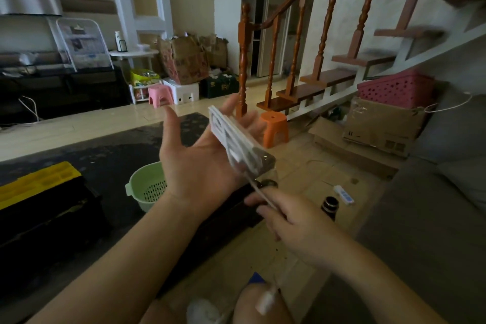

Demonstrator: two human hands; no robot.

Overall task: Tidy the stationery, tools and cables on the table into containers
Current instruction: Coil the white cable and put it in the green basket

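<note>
My left hand [194,158] is raised palm-up with its fingers spread, and a white cable [231,134] lies wound in flat loops across the palm and fingers. One strand of the cable runs down from the loops to my right hand [292,221], which pinches it lower right. The cable's white plug end [265,300] hangs below that hand, over my knee. A light green basket [142,187] with a perforated bottom stands on the dark table [105,166] below my left hand. A black toolbox with a yellow lid [39,187] sits at the table's left.
On the floor to the right lie a dark bottle [330,205] and a white power strip [344,194]. An orange stool [274,129], cardboard boxes [378,126], a pink crate [394,89] and a wooden staircase [315,81] stand beyond. A grey sofa [434,218] fills the right edge.
</note>
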